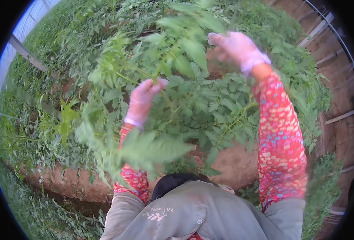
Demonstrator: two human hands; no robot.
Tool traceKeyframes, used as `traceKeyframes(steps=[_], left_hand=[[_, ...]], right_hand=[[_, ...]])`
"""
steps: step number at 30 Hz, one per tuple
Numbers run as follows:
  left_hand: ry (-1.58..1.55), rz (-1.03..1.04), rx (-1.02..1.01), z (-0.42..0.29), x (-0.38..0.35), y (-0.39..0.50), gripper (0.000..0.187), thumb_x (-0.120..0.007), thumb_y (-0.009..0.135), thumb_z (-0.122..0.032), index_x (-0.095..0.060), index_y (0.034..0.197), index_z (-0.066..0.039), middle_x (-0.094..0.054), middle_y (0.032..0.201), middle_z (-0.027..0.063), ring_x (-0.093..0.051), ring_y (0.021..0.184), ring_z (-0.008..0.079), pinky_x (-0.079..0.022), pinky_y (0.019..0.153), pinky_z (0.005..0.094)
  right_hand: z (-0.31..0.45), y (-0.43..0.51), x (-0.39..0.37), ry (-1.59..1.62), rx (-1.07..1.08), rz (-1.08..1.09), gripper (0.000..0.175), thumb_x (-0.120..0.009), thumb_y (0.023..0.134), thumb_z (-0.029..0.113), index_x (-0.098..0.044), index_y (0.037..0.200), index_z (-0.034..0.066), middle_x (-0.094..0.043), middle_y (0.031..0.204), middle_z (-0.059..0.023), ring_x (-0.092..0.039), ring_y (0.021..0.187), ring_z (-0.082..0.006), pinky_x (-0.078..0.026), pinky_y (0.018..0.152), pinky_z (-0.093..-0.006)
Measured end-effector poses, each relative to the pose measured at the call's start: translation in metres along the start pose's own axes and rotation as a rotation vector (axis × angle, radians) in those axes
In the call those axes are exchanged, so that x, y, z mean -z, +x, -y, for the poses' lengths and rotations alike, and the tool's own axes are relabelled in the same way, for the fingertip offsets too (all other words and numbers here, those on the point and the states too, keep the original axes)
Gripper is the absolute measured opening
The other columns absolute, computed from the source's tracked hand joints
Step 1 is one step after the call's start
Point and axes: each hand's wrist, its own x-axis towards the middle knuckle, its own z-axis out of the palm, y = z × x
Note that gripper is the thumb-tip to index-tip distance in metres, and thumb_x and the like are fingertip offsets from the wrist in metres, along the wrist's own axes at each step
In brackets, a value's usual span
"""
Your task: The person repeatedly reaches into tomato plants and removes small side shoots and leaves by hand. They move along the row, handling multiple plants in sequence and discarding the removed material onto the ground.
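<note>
My left hand (pixel 142 100), in a thin translucent glove, is closed around the green stem (pixel 167 100) of a leafy plant that looks like tomato. Blurred leaves (pixel 192 51) of the plant spread above and to the right of it. Higher up on the right is my right hand (pixel 235 49), gloved likewise, with its fingers bent beside the upper leaves; blur hides whether it holds anything. A large blurred leaf (pixel 156 150) hangs in front of my left forearm.
Dense rows of green plants (pixel 63 54) surround me. Bare soil (pixel 237 162) shows below the foliage, and a soil ridge (pixel 69 183) lies at the lower left. A pale post (pixel 27 54) leans at the upper left. At the right stands a brown wall (pixel 339 90) with bars.
</note>
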Motion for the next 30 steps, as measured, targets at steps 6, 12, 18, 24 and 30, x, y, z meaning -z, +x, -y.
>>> traceKeyframes(steps=[6, 12, 18, 24, 30], left_hand=[[-0.264, 0.037, -0.036, -0.011, -0.043, -0.020, 0.020, -0.056, 0.093, -0.009, -0.062, 0.112, -0.003, -0.067, 0.110, 0.0042, -0.060, 0.095, 0.0101, -0.046, 0.083, 0.0249], [0.170, -0.291, 0.069, 0.127, -0.113, -0.017, 0.027, -0.060, 0.088, -0.012, -0.061, 0.115, -0.010, -0.065, 0.106, 0.0062, -0.063, 0.092, 0.0197, -0.049, 0.079, 0.0341], [0.514, -0.359, 0.047, 0.109, -0.115, -0.021, 0.024, -0.062, 0.085, -0.011, -0.061, 0.109, -0.010, -0.064, 0.101, 0.0078, -0.063, 0.087, 0.0233, -0.050, 0.077, 0.0339], [0.676, -0.177, -0.196, 0.002, -0.082, -0.013, 0.019, -0.063, 0.082, -0.010, -0.061, 0.101, -0.009, -0.063, 0.097, 0.0091, -0.063, 0.082, 0.0258, -0.049, 0.075, 0.0315], [-0.222, -0.129, 0.032, 0.064, -0.089, 0.039, 0.020, -0.059, 0.089, -0.027, -0.061, 0.094, -0.008, -0.061, 0.089, 0.0023, -0.058, 0.089, 0.0171, -0.047, 0.080, 0.0338]], right_hand=[[0.058, -0.009, 0.005, 0.406, 0.055, 0.271, 0.050, -0.058, 0.087, 0.047, -0.065, 0.110, 0.0036, -0.067, 0.098, -0.0087, -0.062, 0.093, -0.0208, -0.048, 0.084, -0.0304], [0.058, 0.046, -0.004, -0.852, 0.213, 0.382, 0.056, -0.056, 0.086, 0.055, -0.066, 0.111, 0.0063, -0.065, 0.108, -0.0101, -0.058, 0.098, -0.0221, -0.043, 0.091, -0.0342], [0.064, 0.032, -0.041, -0.620, 0.352, 0.895, 0.050, -0.053, 0.091, 0.044, -0.061, 0.120, 0.0039, -0.064, 0.113, -0.0104, -0.057, 0.103, -0.0198, -0.043, 0.093, -0.0330], [0.081, -0.024, -0.025, -0.421, 0.175, 0.825, 0.073, -0.036, 0.089, 0.069, -0.065, 0.116, 0.0077, -0.068, 0.103, -0.0097, -0.061, 0.091, -0.0174, -0.046, 0.088, -0.0311], [0.101, -0.064, -0.019, -0.542, 0.205, 0.724, 0.055, -0.037, 0.094, 0.058, -0.069, 0.109, 0.0160, -0.070, 0.093, -0.0048, -0.063, 0.072, -0.0146, -0.051, 0.071, -0.0301]])
